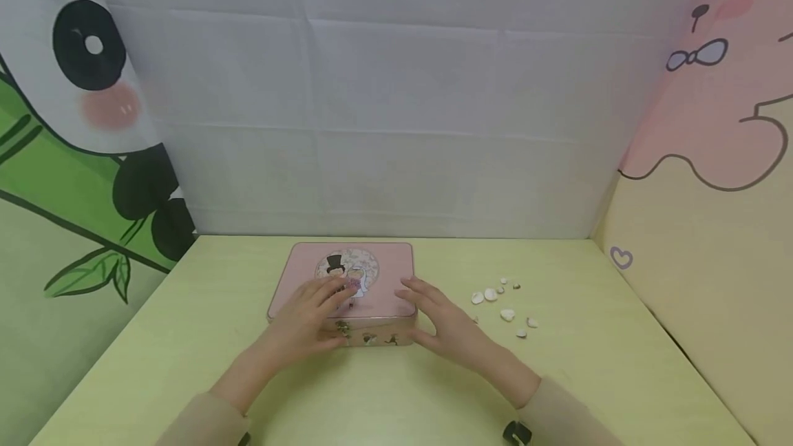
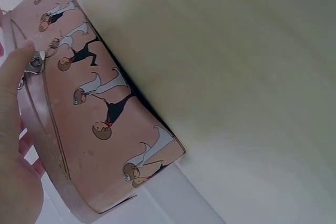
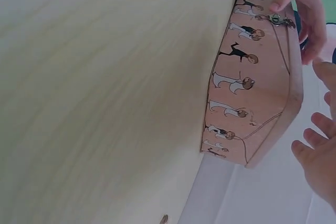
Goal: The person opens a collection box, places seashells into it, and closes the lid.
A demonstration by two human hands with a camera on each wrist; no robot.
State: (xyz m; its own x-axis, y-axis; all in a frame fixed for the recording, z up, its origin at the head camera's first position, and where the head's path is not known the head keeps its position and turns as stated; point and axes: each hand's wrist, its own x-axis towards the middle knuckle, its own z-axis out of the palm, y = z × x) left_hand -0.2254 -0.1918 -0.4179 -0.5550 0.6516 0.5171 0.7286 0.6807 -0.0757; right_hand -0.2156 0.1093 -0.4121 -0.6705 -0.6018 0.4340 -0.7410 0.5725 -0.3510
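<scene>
A pink tin box with a hinged-looking lid lies on the table, a couple in wedding dress printed on top. Small running figures decorate its front side. My left hand is over the lid's front edge, its fingers above the lid and its thumb at the metal clasp on the front. Beside the front right corner, my right hand has its fingers spread and holds nothing. In the right wrist view, a gap shows between the right fingers and the box. The lid is down.
Several small white shells lie scattered on the pale yellow table to the right of the box. A white cloth wall stands behind, with printed cartoon panels on both sides.
</scene>
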